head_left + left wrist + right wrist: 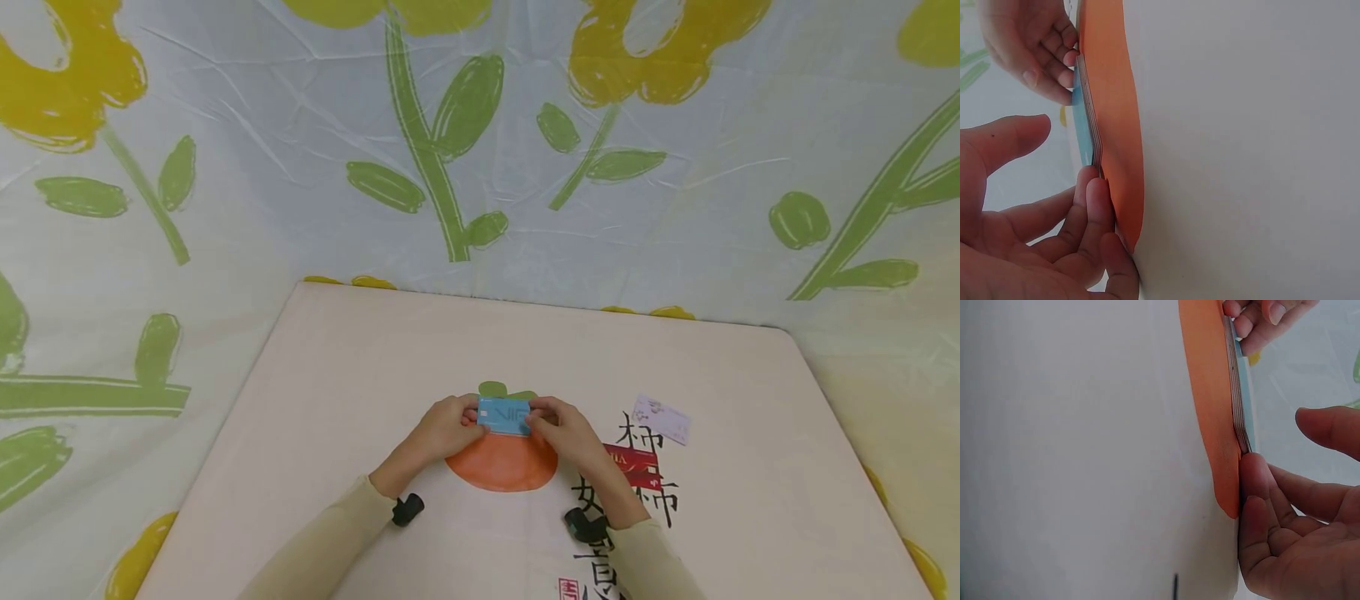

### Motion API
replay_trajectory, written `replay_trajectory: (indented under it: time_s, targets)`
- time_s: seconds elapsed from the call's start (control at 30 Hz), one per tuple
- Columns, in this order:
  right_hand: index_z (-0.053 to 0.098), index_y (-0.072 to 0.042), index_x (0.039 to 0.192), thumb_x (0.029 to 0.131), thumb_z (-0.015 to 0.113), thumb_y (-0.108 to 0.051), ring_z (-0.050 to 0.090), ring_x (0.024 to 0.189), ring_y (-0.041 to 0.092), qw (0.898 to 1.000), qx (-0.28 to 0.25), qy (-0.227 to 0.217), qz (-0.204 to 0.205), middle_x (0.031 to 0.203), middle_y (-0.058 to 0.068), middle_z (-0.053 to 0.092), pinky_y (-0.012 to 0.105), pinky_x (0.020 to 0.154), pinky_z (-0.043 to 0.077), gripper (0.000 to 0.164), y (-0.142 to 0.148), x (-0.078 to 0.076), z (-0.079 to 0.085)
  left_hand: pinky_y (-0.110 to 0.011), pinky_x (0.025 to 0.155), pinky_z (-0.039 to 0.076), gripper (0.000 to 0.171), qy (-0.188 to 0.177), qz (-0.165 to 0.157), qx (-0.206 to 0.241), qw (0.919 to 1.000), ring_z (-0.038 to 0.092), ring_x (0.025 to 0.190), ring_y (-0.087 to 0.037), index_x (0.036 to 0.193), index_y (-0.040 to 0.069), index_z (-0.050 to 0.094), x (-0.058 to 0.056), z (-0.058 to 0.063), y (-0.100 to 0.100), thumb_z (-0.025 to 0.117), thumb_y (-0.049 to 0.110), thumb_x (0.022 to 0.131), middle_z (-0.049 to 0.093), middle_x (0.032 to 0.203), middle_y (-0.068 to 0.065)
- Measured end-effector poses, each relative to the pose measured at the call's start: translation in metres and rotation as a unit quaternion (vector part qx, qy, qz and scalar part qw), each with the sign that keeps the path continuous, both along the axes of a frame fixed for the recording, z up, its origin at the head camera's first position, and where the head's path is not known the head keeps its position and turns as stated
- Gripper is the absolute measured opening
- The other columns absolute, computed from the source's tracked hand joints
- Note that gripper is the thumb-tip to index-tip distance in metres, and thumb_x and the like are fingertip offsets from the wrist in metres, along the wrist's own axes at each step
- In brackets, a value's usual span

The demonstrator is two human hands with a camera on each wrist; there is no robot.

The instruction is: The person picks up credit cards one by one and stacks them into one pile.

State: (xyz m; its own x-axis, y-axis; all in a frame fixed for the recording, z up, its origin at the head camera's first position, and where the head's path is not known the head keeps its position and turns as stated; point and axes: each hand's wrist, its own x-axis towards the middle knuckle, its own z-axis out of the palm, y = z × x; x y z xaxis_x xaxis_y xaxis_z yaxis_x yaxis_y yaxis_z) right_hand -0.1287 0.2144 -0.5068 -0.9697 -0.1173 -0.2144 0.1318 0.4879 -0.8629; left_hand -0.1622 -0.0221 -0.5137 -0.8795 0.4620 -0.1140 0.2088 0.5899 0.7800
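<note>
A short stack of several cards lies flat on the table with a light blue chip card (504,416) on top. In both wrist views the layered edges of the stack (1090,112) show close over the orange print. My left hand (442,429) touches the stack's left end with bent fingertips, its thumb (1019,134) raised clear of the cards. At the opposite end, the right hand (566,433) rests its fingertips against the short edge, and its thumb (1332,428) is also lifted away. The cards sit between the two hands' fingers.
Red cards (636,465) lie partly behind the right forearm, and a pale lilac card (667,419) lies beyond them. The pink tablecloth (337,367) carries an orange persimmon print (502,467) and black characters. A flowered curtain (315,167) stands behind the table's far edge.
</note>
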Motion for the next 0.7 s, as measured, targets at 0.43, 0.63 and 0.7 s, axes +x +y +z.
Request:
replay_trajectory:
  time_s: [0.43,0.63,0.7]
  targets:
    - [0.060,0.002,0.131,0.099,0.063,-0.018,0.060,0.103,0.029,1.000,0.015,0.012,0.005,0.107,0.008,0.064,0.041,0.089,0.054,0.038,0.002,-0.001,-0.005,-0.032,0.079,0.051,0.034,-0.001,0.008,0.001,1.0000,0.059,0.090,-0.017,0.116,0.004,0.068,0.000,-0.002,0.001,0.071,0.021,0.087,0.063,0.094,-0.002]
    - [0.060,0.000,0.131,0.098,0.065,-0.018,0.060,0.105,0.027,1.000,0.011,0.013,0.003,0.107,0.007,0.064,0.041,0.090,0.053,0.038,0.004,0.000,-0.009,-0.034,0.081,0.053,0.043,-0.007,0.021,0.011,0.9997,0.060,0.093,-0.019,0.125,0.000,0.065,0.004,-0.005,0.001,0.071,0.020,0.087,0.064,0.100,-0.006]
    - [0.060,0.000,0.131,0.098,0.065,-0.018,0.060,0.106,0.028,1.000,0.010,0.016,0.005,0.108,0.007,0.064,0.042,0.091,0.053,0.038,0.004,0.000,-0.011,-0.035,0.082,0.053,0.045,-0.007,0.025,0.014,0.9996,0.061,0.094,-0.019,0.126,-0.001,0.064,0.006,-0.007,0.001,0.072,0.021,0.087,0.064,0.101,-0.006]
